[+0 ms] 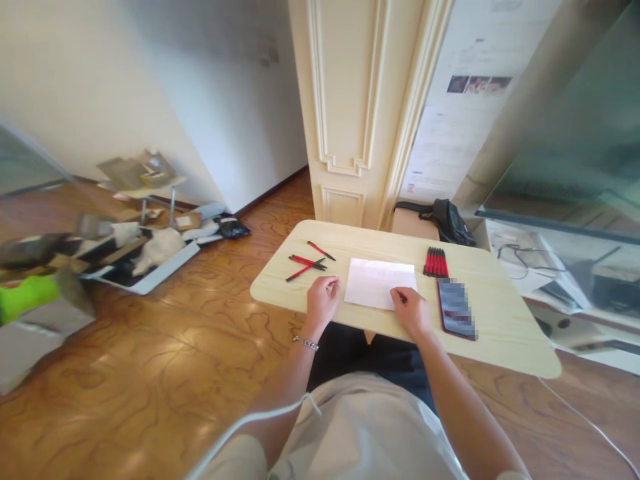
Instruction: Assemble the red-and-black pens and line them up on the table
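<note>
My left hand [323, 300] is loosely curled at the table's front edge, just left of a white sheet of paper [370, 280]; nothing shows between its fingers. Over the sheet's lower right corner rests my right hand [411, 310], its fingers also curled in with no object visible in them. Several red and black pens [306, 267] lie loose and partly crossed beyond my left hand. A tight row of similar pens [437, 263] lies side by side to the right of the paper. Below that row is a phone [455, 310], its screen blurred out.
The pale wooden table [500, 320] has rounded corners. Behind it stand a cream panelled pillar [345, 87] and a black bag [450, 223]. Boxes and clutter, with a white tray [165, 267], cover the floor at left. A white cable [250, 419] crosses near my left arm.
</note>
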`<action>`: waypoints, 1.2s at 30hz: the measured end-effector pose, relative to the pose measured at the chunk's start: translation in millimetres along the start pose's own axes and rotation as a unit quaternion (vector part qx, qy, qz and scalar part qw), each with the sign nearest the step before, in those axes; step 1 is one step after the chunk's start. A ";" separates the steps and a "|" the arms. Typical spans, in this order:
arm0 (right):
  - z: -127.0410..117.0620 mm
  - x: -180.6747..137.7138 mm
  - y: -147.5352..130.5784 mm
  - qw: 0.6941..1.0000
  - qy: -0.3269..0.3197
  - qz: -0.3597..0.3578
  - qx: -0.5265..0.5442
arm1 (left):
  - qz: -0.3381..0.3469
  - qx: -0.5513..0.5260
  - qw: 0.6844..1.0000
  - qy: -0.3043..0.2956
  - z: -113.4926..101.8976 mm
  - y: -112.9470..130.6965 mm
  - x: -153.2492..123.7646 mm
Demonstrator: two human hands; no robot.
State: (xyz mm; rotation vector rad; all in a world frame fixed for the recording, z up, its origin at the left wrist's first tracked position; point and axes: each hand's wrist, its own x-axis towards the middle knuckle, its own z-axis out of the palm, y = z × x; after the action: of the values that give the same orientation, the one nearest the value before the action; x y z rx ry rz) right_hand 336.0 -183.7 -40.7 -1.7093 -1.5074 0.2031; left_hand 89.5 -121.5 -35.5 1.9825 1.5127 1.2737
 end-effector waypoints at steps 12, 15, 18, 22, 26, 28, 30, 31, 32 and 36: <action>1.8 -6.8 2.1 0.997 0.051 0.045 0.032 | 0.009 0.254 0.967 -0.031 -71.4 -65.0 53.9; 1.2 -8.6 0.8 0.997 0.054 0.042 0.038 | 0.021 0.280 0.958 -0.061 -69.2 -63.9 65.6; -0.6 -8.8 -0.3 0.996 0.058 0.043 0.049 | 0.049 0.299 0.948 -0.093 -69.6 -62.9 79.4; -2.1 -8.1 -1.5 0.995 0.059 0.049 0.063 | 0.094 0.318 0.933 -0.143 -70.5 -63.6 94.7; -2.2 -7.5 -1.2 0.994 0.060 0.064 0.065 | 0.123 0.321 0.921 -0.183 -68.4 -63.3 101.6; -2.1 -7.4 -0.8 0.994 0.059 0.070 0.065 | 0.128 0.321 0.918 -0.193 -67.9 -61.1 103.0; -1.6 -7.6 -0.4 0.993 0.058 0.072 0.067 | 0.127 0.321 0.916 -0.203 -69.0 -57.4 104.3; -1.3 -7.9 -0.1 0.993 0.058 0.072 0.068 | 0.124 0.320 0.916 -0.206 -70.3 -55.2 105.0; -1.0 -8.2 0.2 0.993 0.059 0.072 0.069 | 0.120 0.317 0.918 -0.207 -72.1 -53.1 105.8; -0.5 -8.4 1.4 0.993 0.072 0.062 0.070 | 0.092 0.276 0.939 -0.183 -81.3 -45.2 106.2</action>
State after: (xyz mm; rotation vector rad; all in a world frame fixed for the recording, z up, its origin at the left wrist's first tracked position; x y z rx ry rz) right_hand 335.0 -191.3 -44.5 -1.6700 -1.2539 0.2397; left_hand 0.5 -29.0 23.4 2.5794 1.6371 0.5022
